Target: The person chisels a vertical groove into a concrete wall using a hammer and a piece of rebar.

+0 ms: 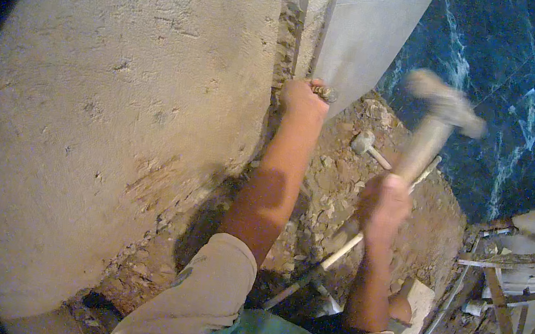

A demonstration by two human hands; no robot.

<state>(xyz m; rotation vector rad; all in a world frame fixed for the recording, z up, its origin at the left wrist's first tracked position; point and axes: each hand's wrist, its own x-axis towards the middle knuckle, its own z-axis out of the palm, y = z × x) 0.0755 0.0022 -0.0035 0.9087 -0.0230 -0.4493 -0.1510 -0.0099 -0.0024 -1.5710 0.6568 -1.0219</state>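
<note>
My left hand (pixel 303 99) is closed around a short ribbed metal rod, perhaps a chisel (pixel 325 93), whose blunt end points towards the right. It is held against the groove (pixel 289 34) between the rough plastered wall (pixel 158 78) and a smooth pale panel (pixel 364 33). My right hand (pixel 385 204) grips the wooden handle of a hammer (pixel 447 109); the hammer is raised to the right of the rod, apart from it, and blurred. The rod's working tip is hidden by my left hand.
A second mallet (pixel 363 143) lies on the rubble-strewn ground (pixel 336 175). A long pole (pixel 342 251) passes beneath my right arm. Dark veined stone slabs (pixel 477 92) stand at right. Below them are a pale hose (pixel 446 304), wooden strips (pixel 500 311) and a pale block (pixel 418 305).
</note>
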